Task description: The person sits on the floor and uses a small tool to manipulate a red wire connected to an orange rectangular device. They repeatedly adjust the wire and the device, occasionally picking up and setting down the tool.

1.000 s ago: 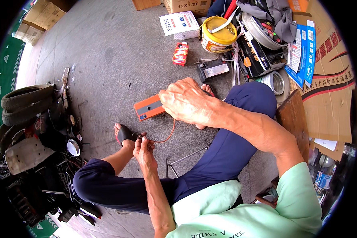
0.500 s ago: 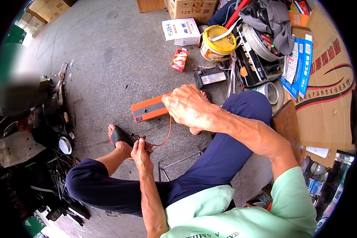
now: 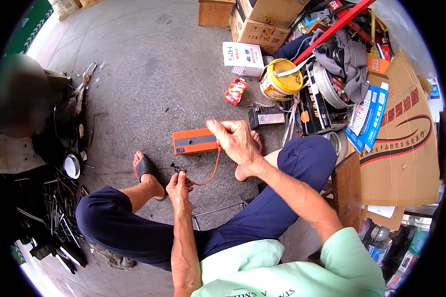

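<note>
A long orange box [image 3: 195,147] with a grey strip along its top hangs above the floor between my feet. My right hand [image 3: 235,141] grips its right end, with the thumb over the upper edge. From that end a thin orange-red cable [image 3: 216,168] curves down to my left hand. My left hand [image 3: 180,185] pinches the cable's far end between thumb and fingers. A small black end piece [image 3: 174,167] pokes out above the fingertips; its exact shape is too small to tell.
At the right lie a black battery [image 3: 266,118], a red small box [image 3: 236,91], a yellow-lidded bucket [image 3: 281,79] and a large flattened carton [image 3: 399,148]. Tools [image 3: 59,213] are heaped at the left. A wooden stool [image 3: 348,185] stands beside my right knee.
The view has shifted. The orange box has turned from slanting to nearly level, still in my right hand. My left hand keeps its pinch, and the black end piece now shows more clearly.
</note>
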The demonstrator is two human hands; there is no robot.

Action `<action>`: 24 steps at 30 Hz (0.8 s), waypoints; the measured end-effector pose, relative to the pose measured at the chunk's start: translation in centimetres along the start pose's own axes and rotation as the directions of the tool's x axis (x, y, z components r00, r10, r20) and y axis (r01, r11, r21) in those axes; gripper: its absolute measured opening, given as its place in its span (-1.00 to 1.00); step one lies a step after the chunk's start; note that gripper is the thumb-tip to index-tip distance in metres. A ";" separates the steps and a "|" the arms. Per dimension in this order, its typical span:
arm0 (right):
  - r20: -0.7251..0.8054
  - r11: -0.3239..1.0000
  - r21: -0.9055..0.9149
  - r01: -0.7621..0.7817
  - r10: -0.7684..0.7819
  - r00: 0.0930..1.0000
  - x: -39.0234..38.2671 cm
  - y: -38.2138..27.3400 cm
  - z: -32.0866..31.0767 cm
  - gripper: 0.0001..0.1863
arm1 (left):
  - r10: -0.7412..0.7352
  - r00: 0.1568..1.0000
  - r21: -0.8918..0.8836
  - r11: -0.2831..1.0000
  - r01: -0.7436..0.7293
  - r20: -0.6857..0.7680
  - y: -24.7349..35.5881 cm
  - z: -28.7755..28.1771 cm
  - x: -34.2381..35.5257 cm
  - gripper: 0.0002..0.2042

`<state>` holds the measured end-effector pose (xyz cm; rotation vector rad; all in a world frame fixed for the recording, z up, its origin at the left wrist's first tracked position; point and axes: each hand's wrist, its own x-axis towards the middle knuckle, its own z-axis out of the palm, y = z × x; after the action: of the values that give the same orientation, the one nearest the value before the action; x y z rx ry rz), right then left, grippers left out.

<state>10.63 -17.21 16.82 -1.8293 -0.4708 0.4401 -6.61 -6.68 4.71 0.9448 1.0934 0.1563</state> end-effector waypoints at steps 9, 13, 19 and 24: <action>0.300 0.950 0.300 -0.089 -0.005 0.954 0.7 0.8 -1.7 -0.52 | 0.049 0.999 -0.012 0.999 -0.049 -0.015 0.4 0.2 -0.6 -0.81; 0.292 0.969 0.202 -0.141 0.078 0.953 1.2 0.0 -1.4 -0.55 | 0.063 0.998 0.007 0.998 -0.063 -0.004 0.1 0.4 -0.3 -0.77; 0.163 0.442 -0.878 0.181 -0.078 0.984 1.4 -3.4 -2.4 -0.57 | 0.102 0.995 0.017 0.995 -0.102 -0.001 -0.2 0.7 -0.2 -0.76; 0.447 0.412 -0.826 0.384 0.065 0.892 1.7 -3.8 -5.2 -0.63 | 0.107 0.994 0.042 0.993 -0.106 -0.010 -0.1 0.7 -0.2 -0.76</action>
<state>14.34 -19.41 21.88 -2.7127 -1.4190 0.4768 -6.19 -7.26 4.85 1.0414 1.0610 0.2272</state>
